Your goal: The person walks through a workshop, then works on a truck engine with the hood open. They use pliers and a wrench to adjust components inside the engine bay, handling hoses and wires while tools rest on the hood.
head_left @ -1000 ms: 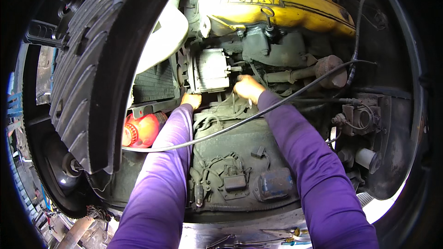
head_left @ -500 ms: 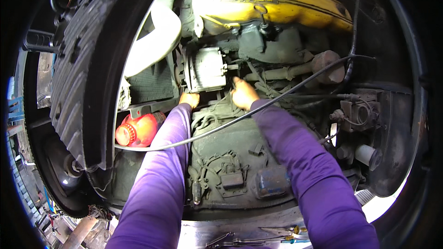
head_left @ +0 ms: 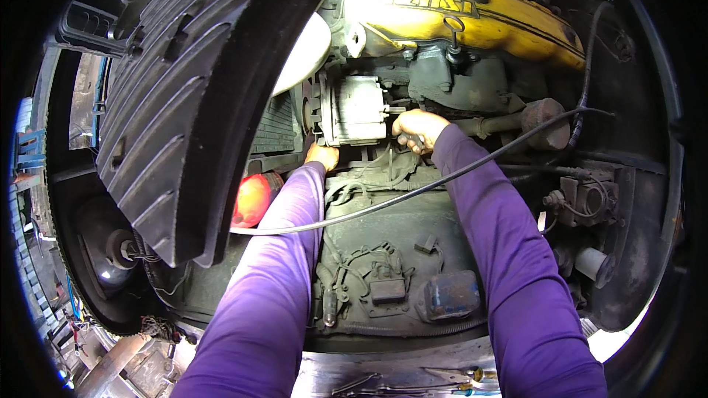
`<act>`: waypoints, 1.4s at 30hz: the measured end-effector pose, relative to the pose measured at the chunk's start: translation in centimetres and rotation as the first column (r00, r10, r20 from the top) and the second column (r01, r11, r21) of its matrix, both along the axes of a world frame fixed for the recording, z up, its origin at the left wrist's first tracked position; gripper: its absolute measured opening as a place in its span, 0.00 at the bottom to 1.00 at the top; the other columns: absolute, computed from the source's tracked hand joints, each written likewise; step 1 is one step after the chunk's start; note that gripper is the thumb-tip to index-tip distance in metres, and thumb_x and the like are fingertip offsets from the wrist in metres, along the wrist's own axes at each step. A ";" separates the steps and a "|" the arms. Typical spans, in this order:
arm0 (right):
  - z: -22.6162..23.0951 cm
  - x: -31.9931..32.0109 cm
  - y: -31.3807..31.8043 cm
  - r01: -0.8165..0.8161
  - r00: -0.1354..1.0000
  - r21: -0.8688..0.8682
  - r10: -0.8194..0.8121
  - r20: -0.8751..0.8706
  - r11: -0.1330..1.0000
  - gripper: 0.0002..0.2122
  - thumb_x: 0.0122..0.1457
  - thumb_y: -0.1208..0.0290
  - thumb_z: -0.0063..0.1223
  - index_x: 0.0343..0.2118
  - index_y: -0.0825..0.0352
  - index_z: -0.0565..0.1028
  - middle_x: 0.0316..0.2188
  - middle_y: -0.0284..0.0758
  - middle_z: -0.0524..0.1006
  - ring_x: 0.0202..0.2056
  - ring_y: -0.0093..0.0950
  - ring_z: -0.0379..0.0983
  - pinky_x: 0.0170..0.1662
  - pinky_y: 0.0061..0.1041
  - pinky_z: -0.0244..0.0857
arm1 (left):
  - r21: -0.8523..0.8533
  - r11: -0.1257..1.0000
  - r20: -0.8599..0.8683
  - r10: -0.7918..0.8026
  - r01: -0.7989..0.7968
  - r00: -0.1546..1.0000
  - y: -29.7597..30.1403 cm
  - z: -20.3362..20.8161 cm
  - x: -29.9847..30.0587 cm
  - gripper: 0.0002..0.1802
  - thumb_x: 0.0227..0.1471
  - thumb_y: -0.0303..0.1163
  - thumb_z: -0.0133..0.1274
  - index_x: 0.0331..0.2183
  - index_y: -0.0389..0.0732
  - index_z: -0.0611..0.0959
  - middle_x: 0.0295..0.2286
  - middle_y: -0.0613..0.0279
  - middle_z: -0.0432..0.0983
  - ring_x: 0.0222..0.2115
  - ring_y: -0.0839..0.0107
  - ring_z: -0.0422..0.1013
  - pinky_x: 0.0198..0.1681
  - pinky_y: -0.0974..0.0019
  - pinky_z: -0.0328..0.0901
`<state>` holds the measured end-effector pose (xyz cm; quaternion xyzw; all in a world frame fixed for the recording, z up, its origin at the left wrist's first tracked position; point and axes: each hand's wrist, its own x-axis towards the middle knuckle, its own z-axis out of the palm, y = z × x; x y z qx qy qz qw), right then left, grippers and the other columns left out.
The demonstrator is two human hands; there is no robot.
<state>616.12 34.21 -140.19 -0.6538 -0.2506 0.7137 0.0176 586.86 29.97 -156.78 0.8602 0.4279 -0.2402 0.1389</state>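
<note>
A silver alternator sits in the engine bay, below the yellow valve cover. My left hand is closed at its lower left corner, the thumb pointing up along the housing. What those fingers grip is hidden. Beside the alternator's right end, near its protruding stud, my right hand is curled, fingers bent inward. Something small and dark shows at those fingers, too small to name. Both forearms are in purple sleeves.
A grey cable crosses over both forearms. The ribbed black panel rises at the left, with a red container partly behind it. Loose tools lie along the front edge. A blue-topped box sits between my arms.
The whole view has shifted, so the engine appears further right and the black panel covers more. My right hand has risen to the alternator's right end, fingers now curled. My left hand stays beneath it.
</note>
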 end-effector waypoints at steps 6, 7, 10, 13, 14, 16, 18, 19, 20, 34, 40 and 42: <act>-1.6 -0.5 -3.6 0.065 0.998 0.205 -0.064 -0.009 0.977 0.13 0.58 0.70 0.53 0.44 0.69 0.77 0.28 0.40 0.79 0.23 0.28 0.74 0.25 0.32 0.68 | -0.039 0.979 0.027 0.199 -0.198 0.980 0.0 0.1 0.3 0.14 0.55 0.36 0.48 0.32 0.45 0.88 0.30 0.59 0.85 0.34 0.60 0.82 0.41 0.51 0.73; -2.2 -1.9 -5.0 -0.343 0.918 0.563 0.140 0.372 0.752 0.21 0.57 0.72 0.52 0.53 0.73 0.73 0.39 0.52 0.81 0.38 0.37 0.81 0.41 0.36 0.74 | -0.028 0.976 0.019 0.215 -0.214 0.976 0.0 0.3 0.3 0.15 0.55 0.36 0.47 0.31 0.44 0.88 0.29 0.58 0.85 0.33 0.60 0.82 0.41 0.51 0.73; -3.0 -2.6 -6.8 -0.555 0.779 0.402 0.286 0.558 0.728 0.29 0.54 0.74 0.45 0.61 0.76 0.66 0.51 0.54 0.77 0.53 0.47 0.75 0.57 0.33 0.68 | 0.006 0.997 0.053 0.080 -0.081 0.995 0.0 0.9 0.2 0.14 0.53 0.36 0.49 0.29 0.44 0.88 0.27 0.55 0.85 0.31 0.58 0.82 0.38 0.49 0.72; -2.9 -2.4 -6.3 -0.123 0.955 0.514 -0.038 0.293 0.849 0.28 0.51 0.75 0.47 0.59 0.76 0.68 0.46 0.52 0.78 0.47 0.41 0.76 0.51 0.34 0.69 | -0.099 0.994 -0.001 0.046 -0.046 0.999 0.3 1.4 0.0 0.14 0.54 0.37 0.49 0.26 0.43 0.87 0.27 0.54 0.85 0.29 0.58 0.82 0.31 0.52 0.74; -2.7 -2.0 -5.8 -0.036 0.971 0.478 -0.083 0.225 0.878 0.27 0.51 0.75 0.49 0.57 0.76 0.71 0.41 0.49 0.80 0.39 0.37 0.77 0.44 0.33 0.71 | -0.060 0.984 0.044 0.172 -0.169 0.984 0.1 1.5 0.1 0.14 0.54 0.37 0.50 0.27 0.43 0.87 0.28 0.54 0.85 0.29 0.58 0.82 0.32 0.53 0.74; -2.1 -0.7 -4.1 -0.058 0.995 0.279 0.033 0.092 0.959 0.20 0.51 0.74 0.52 0.48 0.74 0.75 0.30 0.43 0.80 0.26 0.30 0.74 0.30 0.32 0.69 | -0.026 0.992 0.013 0.126 -0.125 0.992 0.1 1.6 0.4 0.13 0.53 0.38 0.50 0.28 0.44 0.87 0.28 0.53 0.85 0.30 0.58 0.82 0.33 0.54 0.75; -1.5 0.6 -2.1 0.027 0.998 0.114 -0.020 -0.056 0.993 0.06 0.54 0.73 0.55 0.32 0.68 0.76 0.20 0.35 0.73 0.16 0.26 0.64 0.18 0.30 0.57 | -0.020 0.996 -0.032 0.090 -0.090 0.995 0.1 1.8 0.6 0.13 0.53 0.38 0.51 0.29 0.44 0.87 0.29 0.53 0.85 0.31 0.58 0.82 0.34 0.55 0.75; -1.5 0.7 -1.3 0.127 0.988 0.029 -0.124 -0.093 0.991 0.06 0.54 0.72 0.54 0.33 0.67 0.76 0.20 0.35 0.73 0.15 0.24 0.63 0.15 0.27 0.54 | -0.036 0.995 -0.032 0.096 -0.097 0.995 0.1 1.9 0.6 0.13 0.53 0.38 0.50 0.29 0.44 0.87 0.29 0.53 0.85 0.31 0.58 0.82 0.34 0.54 0.75; -1.4 1.2 -0.7 0.242 0.948 -0.024 -0.241 -0.209 0.970 0.06 0.54 0.72 0.55 0.34 0.67 0.76 0.21 0.35 0.74 0.15 0.24 0.62 0.14 0.25 0.52 | -0.052 0.993 -0.034 0.100 -0.101 0.994 0.1 2.0 0.6 0.14 0.54 0.38 0.50 0.30 0.44 0.87 0.29 0.52 0.85 0.32 0.58 0.82 0.35 0.54 0.75; -2.3 -0.3 -4.3 0.076 0.997 0.226 -0.078 -0.001 0.971 0.23 0.58 0.77 0.53 0.57 0.71 0.69 0.20 0.34 0.73 0.17 0.23 0.66 0.20 0.26 0.59 | -0.076 0.987 -0.019 0.137 -0.138 0.990 0.3 1.3 0.2 0.16 0.56 0.37 0.46 0.31 0.44 0.89 0.31 0.55 0.85 0.33 0.56 0.82 0.39 0.49 0.74; -2.5 1.4 -3.0 0.438 0.823 -0.159 -0.466 -0.325 0.885 0.07 0.57 0.69 0.56 0.34 0.64 0.73 0.21 0.33 0.71 0.15 0.20 0.58 0.16 0.19 0.51 | -0.070 0.992 -0.063 0.097 -0.101 0.993 0.3 1.8 0.2 0.16 0.56 0.36 0.46 0.33 0.43 0.88 0.31 0.53 0.85 0.33 0.57 0.82 0.37 0.51 0.75; -2.9 1.8 -3.0 0.492 0.668 -0.250 -0.546 -0.506 0.834 0.09 0.56 0.65 0.59 0.33 0.62 0.72 0.22 0.32 0.71 0.15 0.17 0.56 0.17 0.16 0.51 | -0.034 0.992 -0.035 0.118 -0.120 0.992 0.3 1.4 0.1 0.17 0.56 0.36 0.46 0.33 0.43 0.89 0.31 0.53 0.85 0.33 0.58 0.82 0.38 0.52 0.75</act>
